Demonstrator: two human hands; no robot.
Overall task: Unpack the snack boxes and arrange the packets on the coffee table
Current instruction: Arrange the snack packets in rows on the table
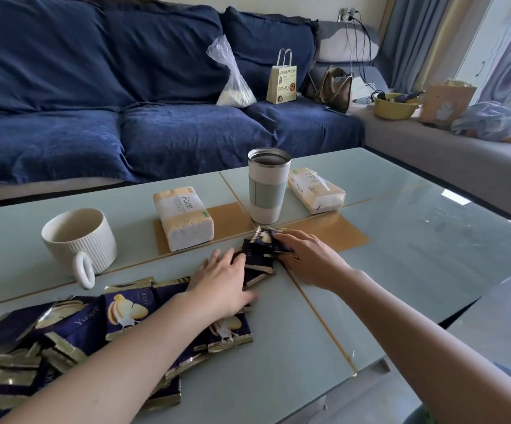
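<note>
Packets (258, 258) of dark blue snack wrap with gold ends sat in a small stack between the two hands on the pale glass desk (400, 228). Left hand (228, 278) lay flat, fingers spread, fingertips on the near-left edge of the stack, palm over another packet; not closed around anything. Right hand (304, 255) pressed on the stack's far-right side, fingers curled over the top packet; whether it truly gripped it could not be told. More packets (119, 313) of the same kind lay overlapping in a loose spread under and left of the left forearm. Beyond the left hand: ribbed cream mug (78, 237) further left, wrapped tissue pack (183, 217) just past the fingertips. Beyond the right hand: open tumbler (268, 185), upright, with a second tissue pack (316, 189) just beside it to the right. Blue sofa (125, 87) behind the desk.
</note>
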